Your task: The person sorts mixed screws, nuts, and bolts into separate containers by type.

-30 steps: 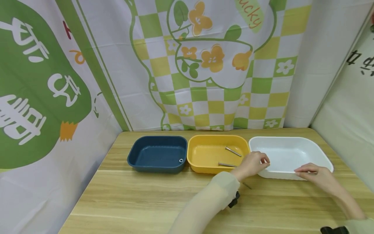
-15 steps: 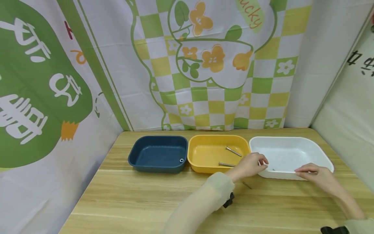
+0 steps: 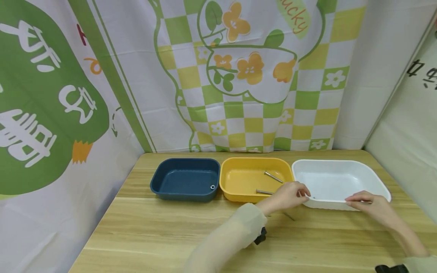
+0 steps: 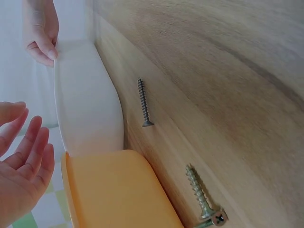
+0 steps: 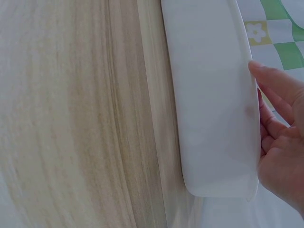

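Note:
My left hand (image 3: 290, 194) is over the left front corner of the white tray (image 3: 341, 163). In the left wrist view its fingers curve loosely, with nothing visible between them. A small grey piece (image 3: 314, 197), too small to identify, shows just inside the tray's front rim. My right hand (image 3: 370, 204) pinches the front rim, thumb outside and fingers inside. On the table before the trays lie a dark screw (image 4: 144, 102) and a brass-coloured screw (image 4: 199, 192), with another one partly cut off beside it.
The yellow tray (image 3: 235, 163), left of the white one, holds two long bolts (image 3: 273, 176). Further left, the blue tray (image 3: 184, 160) holds a nut (image 3: 212, 187). Curtains (image 3: 239, 113) hang behind and beside the wooden table (image 3: 153, 235).
My left hand has drawn back slightly left and down. The small grey piece has come into view in the white tray and shifted left. My right hand stays on the rim.

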Demonstrator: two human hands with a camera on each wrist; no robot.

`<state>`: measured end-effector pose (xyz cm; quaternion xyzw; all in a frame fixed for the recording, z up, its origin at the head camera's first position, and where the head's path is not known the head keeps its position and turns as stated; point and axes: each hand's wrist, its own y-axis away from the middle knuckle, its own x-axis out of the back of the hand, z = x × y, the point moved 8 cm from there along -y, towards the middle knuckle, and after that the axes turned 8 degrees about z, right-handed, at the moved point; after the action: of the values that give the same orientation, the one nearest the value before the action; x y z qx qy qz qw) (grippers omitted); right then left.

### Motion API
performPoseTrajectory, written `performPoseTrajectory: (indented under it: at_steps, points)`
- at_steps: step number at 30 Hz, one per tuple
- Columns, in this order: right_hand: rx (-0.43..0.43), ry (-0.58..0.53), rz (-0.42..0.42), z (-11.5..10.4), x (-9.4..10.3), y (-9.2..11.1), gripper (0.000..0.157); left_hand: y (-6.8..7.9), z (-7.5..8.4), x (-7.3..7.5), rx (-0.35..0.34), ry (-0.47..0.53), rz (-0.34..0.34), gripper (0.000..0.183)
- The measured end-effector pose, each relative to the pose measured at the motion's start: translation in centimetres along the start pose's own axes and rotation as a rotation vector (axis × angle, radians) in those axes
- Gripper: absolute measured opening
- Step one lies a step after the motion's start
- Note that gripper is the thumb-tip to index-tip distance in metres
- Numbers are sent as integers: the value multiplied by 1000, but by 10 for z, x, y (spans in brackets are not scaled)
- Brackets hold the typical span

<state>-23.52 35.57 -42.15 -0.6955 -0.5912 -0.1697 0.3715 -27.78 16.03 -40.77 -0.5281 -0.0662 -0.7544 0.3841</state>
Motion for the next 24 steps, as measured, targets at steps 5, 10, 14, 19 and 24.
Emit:
performPoseTrajectory:
  at_steps: [5,10,14,19,24]
  points:
    - [2,13,-4,0,0,0,15,7,1,2,-11,16,-25,12]
    - [-3,12,-7,1,0,0,15,13,1,1,-12,45,-50,11]
    - [-7,10,-11,1,0,0,16,16,-1,-2,-8,73,-66,11]
    - [-7,7,-13,-1,0,0,16,20,-2,-5,-27,79,-83,10]
    - [-20,13,-25,0,-1,0,17,27,-1,-8,-54,40,-125,10]
